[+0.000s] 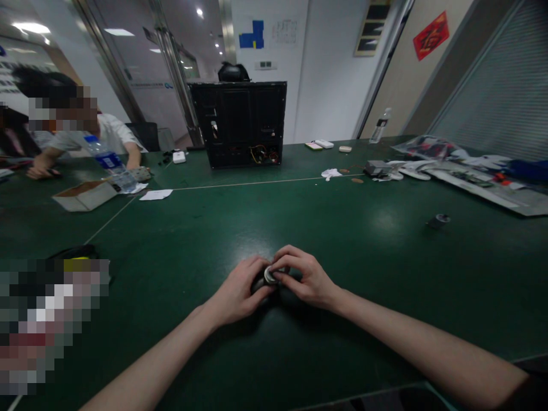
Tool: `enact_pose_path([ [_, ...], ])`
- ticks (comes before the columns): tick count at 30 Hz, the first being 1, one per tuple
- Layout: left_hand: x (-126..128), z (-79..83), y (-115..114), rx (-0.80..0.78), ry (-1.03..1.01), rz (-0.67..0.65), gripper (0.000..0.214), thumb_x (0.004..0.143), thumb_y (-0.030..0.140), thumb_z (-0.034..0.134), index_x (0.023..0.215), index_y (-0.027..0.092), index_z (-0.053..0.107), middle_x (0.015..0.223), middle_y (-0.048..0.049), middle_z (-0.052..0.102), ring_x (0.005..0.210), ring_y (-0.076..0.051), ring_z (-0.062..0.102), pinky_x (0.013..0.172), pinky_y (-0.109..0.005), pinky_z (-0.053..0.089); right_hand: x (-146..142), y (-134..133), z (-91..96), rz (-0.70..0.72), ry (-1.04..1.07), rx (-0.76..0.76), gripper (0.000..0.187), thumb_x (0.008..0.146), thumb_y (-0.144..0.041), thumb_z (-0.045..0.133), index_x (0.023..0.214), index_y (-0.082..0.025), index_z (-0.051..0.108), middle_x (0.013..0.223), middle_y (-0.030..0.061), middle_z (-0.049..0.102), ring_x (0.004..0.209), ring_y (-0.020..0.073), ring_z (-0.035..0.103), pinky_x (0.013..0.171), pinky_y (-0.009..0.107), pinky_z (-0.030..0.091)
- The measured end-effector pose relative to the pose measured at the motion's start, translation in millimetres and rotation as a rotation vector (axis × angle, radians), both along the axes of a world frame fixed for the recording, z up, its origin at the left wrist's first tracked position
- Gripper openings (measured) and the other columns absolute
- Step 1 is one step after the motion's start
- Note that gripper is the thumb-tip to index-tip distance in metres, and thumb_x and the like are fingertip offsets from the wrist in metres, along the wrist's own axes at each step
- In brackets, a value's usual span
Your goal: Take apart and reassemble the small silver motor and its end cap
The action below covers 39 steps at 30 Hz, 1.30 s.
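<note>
My left hand (237, 291) and my right hand (306, 277) meet over the green table (342, 228), near its front middle. Both are closed around a small dark round object with a silvery ring on top (270, 275). The left fingers wrap its left side and underside. The right fingers curl over its top and right side. Most of the object is hidden by my fingers, so I cannot make out what it is.
A black computer case (242, 123) stands at the back centre. A person sits at the far left by a water bottle (109, 162) and an open cardboard box (85, 195). Parts and papers (462, 165) lie at the right. A small dark cylinder (439, 220) lies alone.
</note>
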<state>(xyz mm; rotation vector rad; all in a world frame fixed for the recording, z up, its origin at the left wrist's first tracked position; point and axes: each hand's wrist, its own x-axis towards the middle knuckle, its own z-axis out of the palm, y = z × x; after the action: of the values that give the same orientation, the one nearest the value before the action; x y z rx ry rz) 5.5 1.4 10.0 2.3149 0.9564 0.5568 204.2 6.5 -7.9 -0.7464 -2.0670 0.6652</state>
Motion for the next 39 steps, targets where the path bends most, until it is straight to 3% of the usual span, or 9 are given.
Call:
enact_pose_path([
  [18, -2.3, -5.9, 1.5, -0.025, 0.016, 0.036, 0.025, 0.090, 0.023, 0.047, 0.114, 0.019, 0.049, 0.111, -0.0075, 0.060, 0.099, -0.023, 0.054, 0.089, -0.035, 0.040, 0.9, 0.9, -1.5, 0.016, -0.025, -0.056, 0.017, 0.084, -0.022, 0.056, 0.101, -0.016, 0.057, 0.098, 0.0060, 0.055, 0.084, 0.0132, 0.054, 0.072, 0.026, 0.047],
  [21, -2.8, -8.4, 4.5, -0.046, 0.005, 0.070, 0.025, 0.091, 0.026, 0.045, 0.114, 0.019, 0.049, 0.108, -0.0074, 0.061, 0.095, -0.023, 0.055, 0.085, -0.034, 0.041, 1.8, 2.1, -1.9, 0.030, -0.072, -0.066, 0.035, 0.080, -0.022, 0.061, 0.114, -0.018, 0.052, 0.109, 0.0071, 0.052, 0.094, 0.0156, 0.053, 0.080, 0.028, 0.047],
  [25, -4.8, -10.6, 8.4, -0.123, -0.037, 0.122, 0.025, 0.092, 0.033, 0.043, 0.110, 0.017, 0.051, 0.101, -0.0070, 0.063, 0.089, -0.023, 0.057, 0.079, -0.032, 0.042, 2.1, 3.0, -4.2, 0.089, -0.173, -0.098, 0.074, 0.069, -0.025, 0.071, 0.134, -0.020, 0.035, 0.126, 0.0096, 0.042, 0.110, 0.0208, 0.047, 0.094, 0.035, 0.043],
  [27, -5.4, -10.8, 9.2, -0.157, -0.071, 0.133, 0.027, 0.092, 0.037, 0.042, 0.107, 0.016, 0.052, 0.097, -0.0067, 0.063, 0.086, -0.022, 0.057, 0.078, -0.031, 0.043, 1.7, 3.2, -6.4, 0.096, -0.210, -0.110, 0.084, 0.067, -0.025, 0.073, 0.138, -0.021, 0.027, 0.131, 0.0106, 0.038, 0.114, 0.0223, 0.045, 0.097, 0.037, 0.041],
  [33, -3.2, -7.8, 7.3, -0.217, -0.107, 0.091, 0.030, 0.093, 0.039, 0.040, 0.106, 0.016, 0.054, 0.100, -0.0066, 0.062, 0.089, -0.022, 0.057, 0.082, -0.032, 0.043, -0.8, 4.5, -13.6, 0.048, -0.171, -0.086, 0.063, 0.070, -0.016, 0.066, 0.126, -0.020, 0.038, 0.119, 0.0086, 0.048, 0.105, 0.0193, 0.050, 0.091, 0.034, 0.043],
  [39, -3.1, -3.5, 4.3, -0.182, -0.024, 0.096, 0.029, 0.093, 0.041, 0.041, 0.106, 0.019, 0.055, 0.101, -0.0048, 0.062, 0.090, -0.022, 0.056, 0.083, -0.032, 0.041, -2.9, 4.2, -13.1, 0.023, -0.130, -0.118, 0.065, 0.064, -0.029, 0.074, 0.119, -0.019, 0.042, 0.112, 0.0075, 0.052, 0.099, 0.0190, 0.052, 0.086, 0.033, 0.044],
])
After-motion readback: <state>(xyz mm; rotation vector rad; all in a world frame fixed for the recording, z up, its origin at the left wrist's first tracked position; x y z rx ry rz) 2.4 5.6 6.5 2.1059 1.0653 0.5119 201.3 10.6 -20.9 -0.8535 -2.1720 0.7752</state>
